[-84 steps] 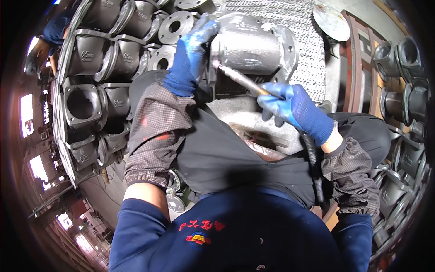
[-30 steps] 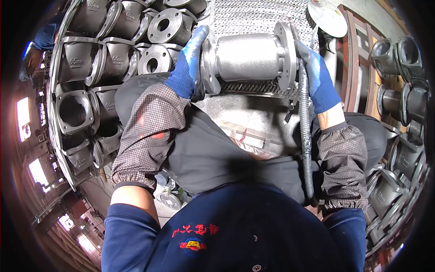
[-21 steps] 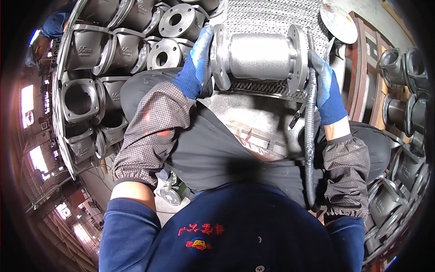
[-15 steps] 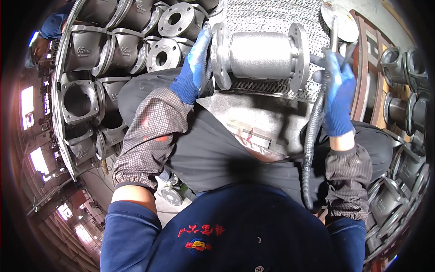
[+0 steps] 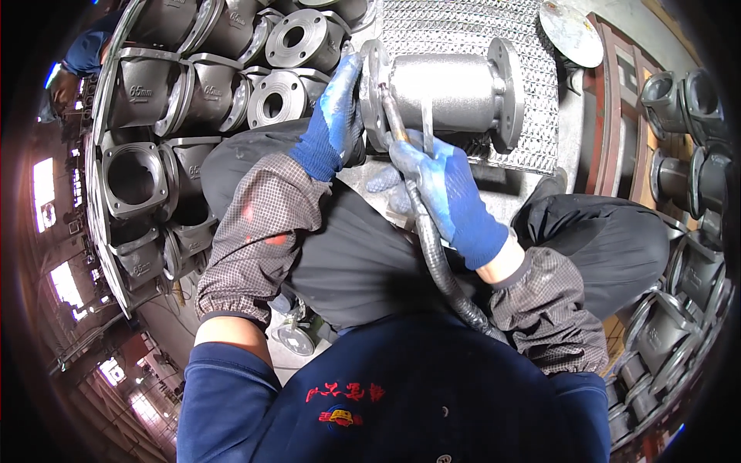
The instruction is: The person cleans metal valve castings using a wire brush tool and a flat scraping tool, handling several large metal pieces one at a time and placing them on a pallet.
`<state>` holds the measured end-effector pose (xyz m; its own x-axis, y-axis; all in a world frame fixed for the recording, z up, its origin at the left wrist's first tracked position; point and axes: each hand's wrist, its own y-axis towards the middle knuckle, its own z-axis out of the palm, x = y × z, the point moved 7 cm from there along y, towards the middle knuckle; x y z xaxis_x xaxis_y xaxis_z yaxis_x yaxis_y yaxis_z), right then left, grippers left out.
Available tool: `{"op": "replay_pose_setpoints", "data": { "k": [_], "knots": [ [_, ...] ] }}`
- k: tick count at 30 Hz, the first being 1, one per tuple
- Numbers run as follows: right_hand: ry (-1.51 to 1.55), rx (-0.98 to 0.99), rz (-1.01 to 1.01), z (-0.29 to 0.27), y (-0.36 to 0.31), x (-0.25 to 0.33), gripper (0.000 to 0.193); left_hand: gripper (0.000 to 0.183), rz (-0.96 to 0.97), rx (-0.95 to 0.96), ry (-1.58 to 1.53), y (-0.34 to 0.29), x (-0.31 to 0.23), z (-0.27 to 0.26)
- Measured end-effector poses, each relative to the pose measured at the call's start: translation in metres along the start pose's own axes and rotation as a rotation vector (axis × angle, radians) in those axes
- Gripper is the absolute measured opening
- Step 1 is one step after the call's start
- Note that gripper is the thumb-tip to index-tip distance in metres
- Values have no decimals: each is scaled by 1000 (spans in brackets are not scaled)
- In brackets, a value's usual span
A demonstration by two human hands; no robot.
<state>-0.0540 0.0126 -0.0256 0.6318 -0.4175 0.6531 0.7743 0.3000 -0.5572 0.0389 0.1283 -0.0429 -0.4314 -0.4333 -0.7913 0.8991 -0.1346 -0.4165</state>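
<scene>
Tool (image 5: 394, 117) in curled, inward-slanted right hand (image 5: 443, 184); left hand (image 5: 335, 113) extended against left end of flanged casting (image 5: 448, 89) — grip unclear

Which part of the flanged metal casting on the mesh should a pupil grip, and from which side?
Most likely both end rims: the left flange and right flange, one hand from each side. The flanged metal casting lies left to right, and its flanges stand out wider than its middle, giving edges to hook. The left hand is at the left flange; the right hand holds a thin tool.
</scene>
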Motion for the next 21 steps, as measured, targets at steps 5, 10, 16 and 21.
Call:
{"op": "replay_pose_setpoints", "data": {
  "k": [5, 10, 16, 21],
  "knots": [
    [28, -48, -2, 7, -1, -7, 23, 40, 238, 89, 271, -9, -12, 11],
    [156, -63, 94, 19, -17, -16, 14, 41, 209, 97, 152, -6, -6, 4],
    [248, -50, 38, 28, 4, 2, 13, 41, 65, 64, 40, -5, -1, -1],
    [83, -125, -56, 25, -6, -5, 16, 44, 307, 206, 365, -6, -6, -10]
  ]
}}
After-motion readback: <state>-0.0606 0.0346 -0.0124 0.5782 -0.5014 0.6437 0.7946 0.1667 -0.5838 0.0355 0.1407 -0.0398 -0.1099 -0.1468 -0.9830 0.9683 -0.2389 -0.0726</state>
